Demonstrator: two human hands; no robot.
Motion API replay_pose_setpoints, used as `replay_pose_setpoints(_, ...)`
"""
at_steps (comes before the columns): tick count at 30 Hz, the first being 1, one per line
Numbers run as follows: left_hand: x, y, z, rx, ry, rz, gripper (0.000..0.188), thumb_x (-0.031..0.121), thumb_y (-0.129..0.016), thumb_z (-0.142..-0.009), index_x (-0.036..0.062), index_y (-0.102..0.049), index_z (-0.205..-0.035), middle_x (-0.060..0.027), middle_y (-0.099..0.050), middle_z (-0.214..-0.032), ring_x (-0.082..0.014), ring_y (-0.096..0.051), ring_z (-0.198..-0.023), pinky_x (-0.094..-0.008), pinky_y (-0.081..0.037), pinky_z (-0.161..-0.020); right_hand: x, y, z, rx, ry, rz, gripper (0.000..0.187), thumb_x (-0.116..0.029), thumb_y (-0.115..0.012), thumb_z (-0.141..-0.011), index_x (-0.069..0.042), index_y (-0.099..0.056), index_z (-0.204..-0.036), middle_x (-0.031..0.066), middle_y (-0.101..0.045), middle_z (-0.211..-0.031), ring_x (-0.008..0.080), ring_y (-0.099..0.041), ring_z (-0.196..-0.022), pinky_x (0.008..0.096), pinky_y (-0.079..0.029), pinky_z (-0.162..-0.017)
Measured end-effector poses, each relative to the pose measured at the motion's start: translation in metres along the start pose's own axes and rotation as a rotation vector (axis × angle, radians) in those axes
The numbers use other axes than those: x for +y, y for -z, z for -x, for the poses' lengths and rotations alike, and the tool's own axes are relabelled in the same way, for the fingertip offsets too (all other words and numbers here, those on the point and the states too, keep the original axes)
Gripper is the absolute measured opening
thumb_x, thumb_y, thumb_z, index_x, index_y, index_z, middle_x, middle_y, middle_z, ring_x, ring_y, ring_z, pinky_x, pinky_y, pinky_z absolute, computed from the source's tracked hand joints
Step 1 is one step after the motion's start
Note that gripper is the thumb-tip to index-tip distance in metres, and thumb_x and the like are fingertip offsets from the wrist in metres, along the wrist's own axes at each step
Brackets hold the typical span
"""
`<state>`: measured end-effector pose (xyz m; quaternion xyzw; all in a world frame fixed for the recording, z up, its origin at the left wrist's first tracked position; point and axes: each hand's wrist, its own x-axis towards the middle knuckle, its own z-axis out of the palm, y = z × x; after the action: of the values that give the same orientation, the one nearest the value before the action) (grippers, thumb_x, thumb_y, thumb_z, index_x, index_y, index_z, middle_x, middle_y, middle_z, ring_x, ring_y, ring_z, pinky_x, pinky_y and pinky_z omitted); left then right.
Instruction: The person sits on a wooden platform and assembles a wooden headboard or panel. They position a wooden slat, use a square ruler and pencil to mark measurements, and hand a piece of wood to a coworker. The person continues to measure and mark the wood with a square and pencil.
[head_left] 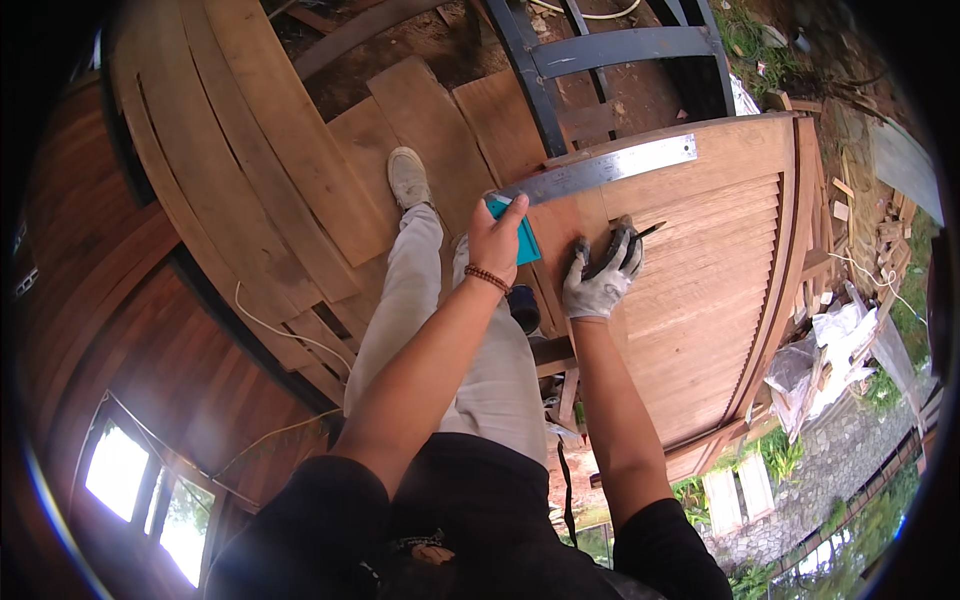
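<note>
My bare left hand [496, 238], with a beaded bracelet at the wrist, is closed around the teal handle of a try square [620, 168]. Its long metal blade lies across the top part of a louvered wooden door panel [690, 300], near the panel's far edge. On my right hand [603, 278] is a pale work glove with darkened fingertips. It rests on the panel below the blade, fingers bent, gripping a thin black pencil [651, 230] whose end points off to the right. The pencil is apart from the blade.
Beyond the panel stands a dark metal frame [625, 52]. Wooden boards [290, 130] form the floor at left, where a pale cord [290, 332] lies. A dark cup-like container [523, 308] sits beside my leg. Plastic sheeting [830, 350] and wood scraps lie right of the panel.
</note>
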<state>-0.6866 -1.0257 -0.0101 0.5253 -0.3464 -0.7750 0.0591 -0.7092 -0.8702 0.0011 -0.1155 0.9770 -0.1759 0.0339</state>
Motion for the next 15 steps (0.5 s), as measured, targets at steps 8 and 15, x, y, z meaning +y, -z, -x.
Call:
replay_pose_setpoints(8, -0.0022, -0.0013, -0.004, 0.0, -0.014, 0.02, 0.021, 0.014, -0.069, -0.09, 0.0043, -0.056, -0.104, -0.0006, -0.06, -0.095, -0.0102, -0.055, -0.086, -0.0269, -0.046, -0.079, -0.0014, 0.0018, -0.0037, -0.006, -0.008, -0.016, 0.072, -0.031, -0.064, -0.085, 0.002, -0.035, -0.142, 0.0224, -0.039, -0.143, 0.0443, -0.033, -0.131, 0.0555, -0.027, -0.109)
replay_pose_setpoints(15, -0.0032, 0.0064, -0.0091, -0.047, -0.019, 0.061, 0.02, 0.009, -0.065, -0.091, 0.0019, -0.059, -0.109, -0.0056, -0.065, -0.107, -0.0149, -0.06, -0.097, -0.0306, -0.047, -0.088, 0.0012, -0.0023, -0.0061, -0.004, -0.02, -0.023, 0.073, -0.031, -0.065, -0.084, 0.002, -0.035, -0.142, 0.0228, -0.038, -0.143, 0.0444, -0.032, -0.131, 0.0567, -0.026, -0.109)
